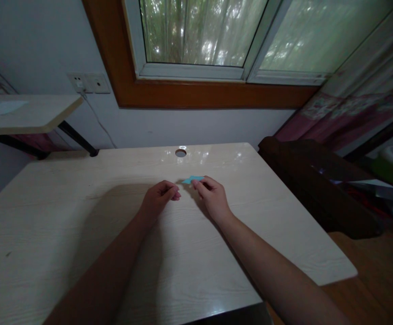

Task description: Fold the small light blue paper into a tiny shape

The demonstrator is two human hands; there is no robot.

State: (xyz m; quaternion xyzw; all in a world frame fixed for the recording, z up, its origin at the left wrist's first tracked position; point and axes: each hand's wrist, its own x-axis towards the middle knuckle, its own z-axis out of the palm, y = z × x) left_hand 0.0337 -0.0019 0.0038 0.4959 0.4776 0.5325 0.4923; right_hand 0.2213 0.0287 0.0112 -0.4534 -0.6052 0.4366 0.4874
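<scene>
A small folded piece of light blue paper (192,179) lies near the middle of a pale wooden table (81,234). My right hand (212,195) pinches its right end with curled fingers. My left hand (160,197) rests on the table just left of the paper, fingers curled together and pressed to the thumb, apart from the paper. Whether anything is inside the left hand's fingers I cannot make out.
A round cable hole (180,152) sits at the table's far edge below a window (217,40). A side shelf (23,113) and wall socket (88,83) are at the left. A dark wooden chair (318,185) and a curtain (362,104) stand at the right.
</scene>
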